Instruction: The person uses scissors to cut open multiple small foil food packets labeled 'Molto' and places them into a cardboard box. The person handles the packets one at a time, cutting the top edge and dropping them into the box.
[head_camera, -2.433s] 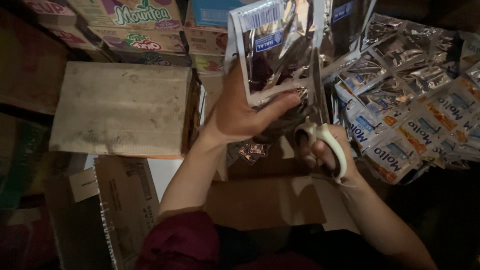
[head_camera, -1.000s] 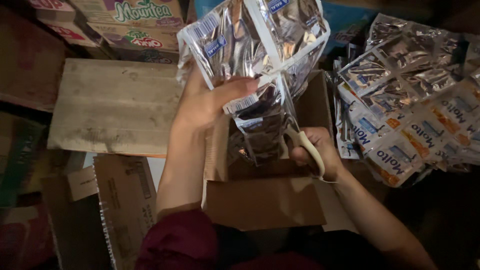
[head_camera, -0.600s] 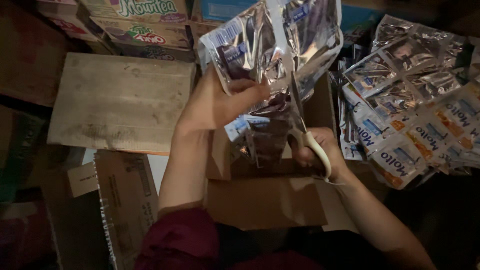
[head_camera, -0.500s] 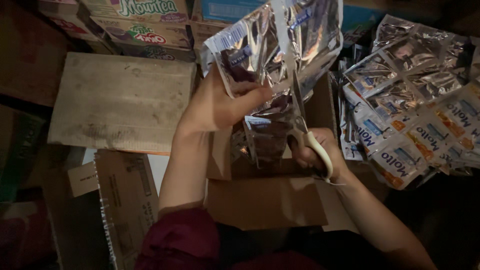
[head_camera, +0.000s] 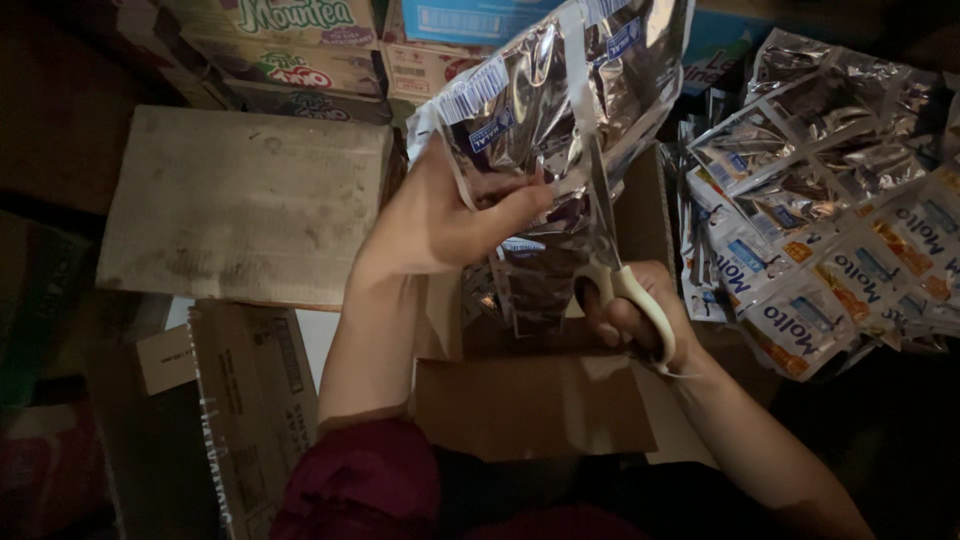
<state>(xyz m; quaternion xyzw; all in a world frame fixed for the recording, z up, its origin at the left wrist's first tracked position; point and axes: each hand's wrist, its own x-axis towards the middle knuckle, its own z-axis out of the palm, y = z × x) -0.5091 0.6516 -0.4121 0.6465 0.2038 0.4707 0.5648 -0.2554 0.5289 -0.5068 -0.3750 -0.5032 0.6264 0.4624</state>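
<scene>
Shiny silver foil sachet sheet (head_camera: 560, 110) has risen; left hand (head_camera: 440, 215) pinches it, right hand (head_camera: 625, 315) grips cream-handled scissors (head_camera: 612, 240), blades now cutting upward.

My left hand (head_camera: 440, 225) is up in front of me, thumb pinched against the fingers, forearm bare below a rolled maroon sleeve. Right hand (head_camera: 635, 320) sits lower, fingers curled tight, wrist bent.

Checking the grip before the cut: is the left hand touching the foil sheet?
Touching. The head view shows the left hand with its thumb pressed over the foil sheet.
</scene>
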